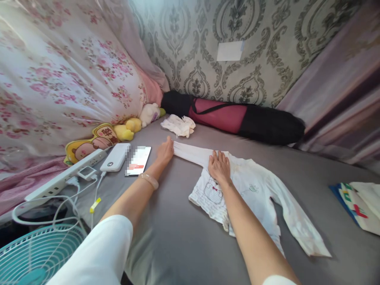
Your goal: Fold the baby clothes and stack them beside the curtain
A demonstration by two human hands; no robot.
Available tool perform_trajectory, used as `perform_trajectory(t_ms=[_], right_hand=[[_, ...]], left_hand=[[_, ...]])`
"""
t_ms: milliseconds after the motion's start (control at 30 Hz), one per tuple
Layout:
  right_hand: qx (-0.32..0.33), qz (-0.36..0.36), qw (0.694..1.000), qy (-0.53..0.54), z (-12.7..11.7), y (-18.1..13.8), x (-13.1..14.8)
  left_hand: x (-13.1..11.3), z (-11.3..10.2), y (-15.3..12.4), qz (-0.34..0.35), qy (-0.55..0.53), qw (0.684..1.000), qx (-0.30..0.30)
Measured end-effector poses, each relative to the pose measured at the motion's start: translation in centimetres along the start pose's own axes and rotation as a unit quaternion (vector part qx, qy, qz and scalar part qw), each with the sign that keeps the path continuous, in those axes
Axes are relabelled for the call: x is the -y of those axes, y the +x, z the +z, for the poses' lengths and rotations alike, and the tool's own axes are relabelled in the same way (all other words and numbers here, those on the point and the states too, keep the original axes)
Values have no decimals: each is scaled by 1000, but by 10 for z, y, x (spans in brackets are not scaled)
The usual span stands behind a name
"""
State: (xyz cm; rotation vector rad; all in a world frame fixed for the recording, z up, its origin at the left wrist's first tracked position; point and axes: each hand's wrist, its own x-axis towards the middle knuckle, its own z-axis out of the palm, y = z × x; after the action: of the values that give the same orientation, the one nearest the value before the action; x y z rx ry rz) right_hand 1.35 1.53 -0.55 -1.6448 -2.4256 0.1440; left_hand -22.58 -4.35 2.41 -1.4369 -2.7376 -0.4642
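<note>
White shirt (255,190): long-sleeved, laid out on the gray sheet (175,229), right of center; bear-like line print with red bow on the hem side, small green motif nearer the far sleeve.
Left hand: (166,150) at the cuff of the left-lying sleeve (191,153); fingers curled closed on the cuff edge, sleeve straight between the two hands.
Right hand: (219,166) palm down where that sleeve meets the body; fingers extended, slightly apart, pressing cloth, not gripping it.
Other sleeve: (293,217) slants toward the near right, cuff flat on the sheet.
Shirt edges: hem uneven, partly hidden behind the right forearm.
Room, near side: broad gray stretch between left forearm and hem; sheet rounds off at lower left, by the teal fan (38,249).
Room, right: strip of sheet between the other sleeve and folded clothes (362,206).
Far limit: black-and-maroon bag (219,114) along the wall; crumpled white cloth (178,125) before it, near the left hand.
Left limit: phone (139,160) just beside the left forearm; then power bank (115,157), power strip (65,174), plush toys (127,128) by the floral curtain (74,67).
</note>
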Motion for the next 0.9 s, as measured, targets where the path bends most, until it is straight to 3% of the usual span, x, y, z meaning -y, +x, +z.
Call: perform_trajectory(t_ms=[200, 367, 433, 533, 633, 900], right_hand=[[10, -4, 1000, -9, 1, -1, 2], [75, -31, 995, 53, -15, 17, -14], [57, -24, 994, 89, -27, 28, -30], [-7, 58, 994, 87, -38, 39, -56], [-6, 105, 992, 71, -37, 43, -71], [1, 63, 996, 56, -19, 48, -73]], left_hand=[[1, 14, 7, -34, -8, 999, 2], [0, 14, 5, -71, -34, 997, -24], [-1, 13, 4, -84, -46, 995, -21], [-2, 12, 5, -87, -66, 994, -14], [-1, 11, 5, -82, -70, 994, -12], [5, 15, 6, -72, -74, 995, -5]])
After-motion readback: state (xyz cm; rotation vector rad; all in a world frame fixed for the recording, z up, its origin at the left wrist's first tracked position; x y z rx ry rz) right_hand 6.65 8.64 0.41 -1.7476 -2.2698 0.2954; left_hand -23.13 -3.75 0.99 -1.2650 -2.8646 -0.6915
